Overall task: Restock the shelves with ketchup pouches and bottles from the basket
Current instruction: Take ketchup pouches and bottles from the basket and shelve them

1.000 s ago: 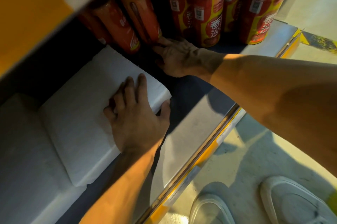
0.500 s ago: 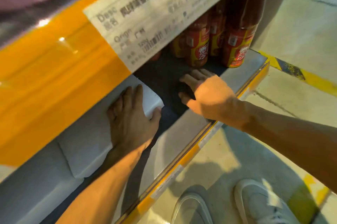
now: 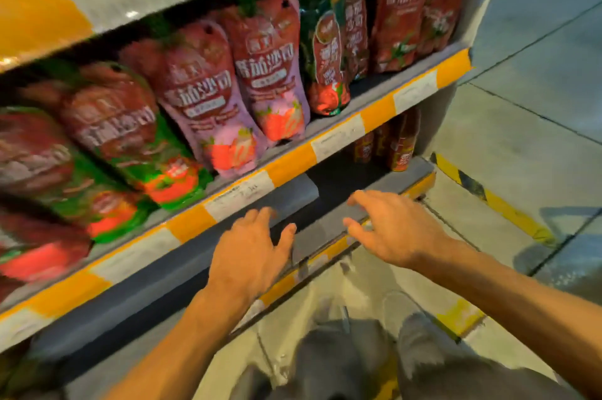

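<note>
- Left hand (image 3: 252,253) and right hand (image 3: 387,227): fingers spread, holding nothing, above the bottom shelf (image 3: 329,236) front edge, free to take new stock.
- Ketchup bottles (image 3: 399,145): upright at that shelf's right end.
- Ketchup pouches (image 3: 267,73): leaning in a row along the middle shelf, labels outward.
- Basket: out of view.

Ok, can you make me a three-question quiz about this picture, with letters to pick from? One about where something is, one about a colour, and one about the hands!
1. Where do the ketchup bottles stand?
A. on the bottom shelf
B. on the floor
C. above the pouches

2. What colour are the stripes between the white labels on the shelf edge?
A. blue
B. orange
C. black

3. What are the hands doing?
A. squeezing a pouch
B. lifting a bottle
C. holding nothing

Answers: 1 A, the bottles sit under the shelf of pouches. 2 B, the stripes look orange. 3 C, the left hand and right hand have spread, empty fingers.
</note>
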Tool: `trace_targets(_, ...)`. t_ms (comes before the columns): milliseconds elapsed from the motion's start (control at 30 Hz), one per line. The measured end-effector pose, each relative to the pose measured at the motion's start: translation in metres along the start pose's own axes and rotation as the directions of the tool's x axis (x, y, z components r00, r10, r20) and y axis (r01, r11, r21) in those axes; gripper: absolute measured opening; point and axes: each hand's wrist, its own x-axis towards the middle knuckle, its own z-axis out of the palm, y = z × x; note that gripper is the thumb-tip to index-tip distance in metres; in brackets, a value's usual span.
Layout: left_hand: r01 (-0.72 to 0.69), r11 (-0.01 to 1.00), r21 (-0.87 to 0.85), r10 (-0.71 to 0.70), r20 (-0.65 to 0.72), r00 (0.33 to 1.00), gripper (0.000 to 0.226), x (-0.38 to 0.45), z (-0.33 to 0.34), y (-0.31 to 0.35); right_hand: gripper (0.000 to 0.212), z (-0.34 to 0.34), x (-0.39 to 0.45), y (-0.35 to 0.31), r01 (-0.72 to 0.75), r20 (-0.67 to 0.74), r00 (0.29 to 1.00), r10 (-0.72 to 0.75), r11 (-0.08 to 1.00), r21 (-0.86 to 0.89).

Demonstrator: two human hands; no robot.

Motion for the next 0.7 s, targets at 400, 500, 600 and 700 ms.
trace_targets(400,0.184,0.972,-0.149,-0.220,-0.287,0.932,0.038,-0.234,-0.183,-0.056,0.035,-0.163,-0.117,-0.222,0.341,-0.135,0.936,-0.324,0.930,0.133)
trace_targets(500,0.256,0.947,-0.193,-0.312,-0.366,0.877,0.037,-0.293,-0.210,-0.076,0.033,-0.172,-0.141,-0.276,0.417,-0.139,0.908,-0.396,0.885,0.206)
trace_targets(600,0.352,0.895,-0.274,-0.441,-0.420,0.793,0.033,-0.351,-0.225,-0.101,0.027,-0.169,-0.158,-0.332,0.483,-0.144,0.876,-0.461,0.827,0.287)
trace_targets(700,0.418,0.821,-0.390,-0.564,-0.437,0.701,0.034,-0.414,-0.229,-0.131,0.029,-0.156,-0.176,-0.393,0.545,-0.105,0.832,-0.545,0.767,0.337)
